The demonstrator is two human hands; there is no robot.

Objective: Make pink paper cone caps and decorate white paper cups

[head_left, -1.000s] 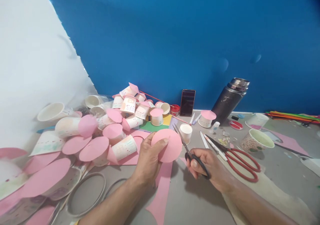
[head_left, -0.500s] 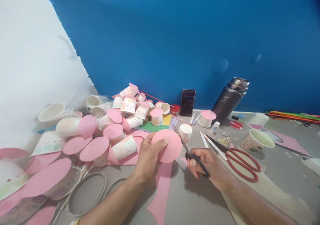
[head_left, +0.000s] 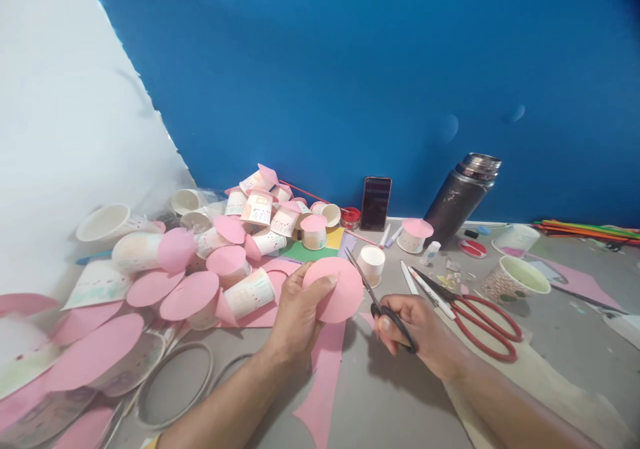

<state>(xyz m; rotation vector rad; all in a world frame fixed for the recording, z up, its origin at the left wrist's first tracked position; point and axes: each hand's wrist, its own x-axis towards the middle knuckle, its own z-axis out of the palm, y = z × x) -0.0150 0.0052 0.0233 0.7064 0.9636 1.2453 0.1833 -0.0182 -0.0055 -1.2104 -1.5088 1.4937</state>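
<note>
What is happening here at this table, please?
A person is working with paper at a grey table. The left hand holds up a pink paper circle. The right hand grips black-handled scissors, whose blades point up along the circle's right edge. To the left lies a pile of paper cups, many of them topped with pink circles. Red-handled scissors lie unused on the right, and a metal flask and a phone stand by the blue wall.

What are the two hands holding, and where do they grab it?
The left hand pinches the pink paper circle at its left edge; the right hand holds the black scissors by their handle loops.
</note>
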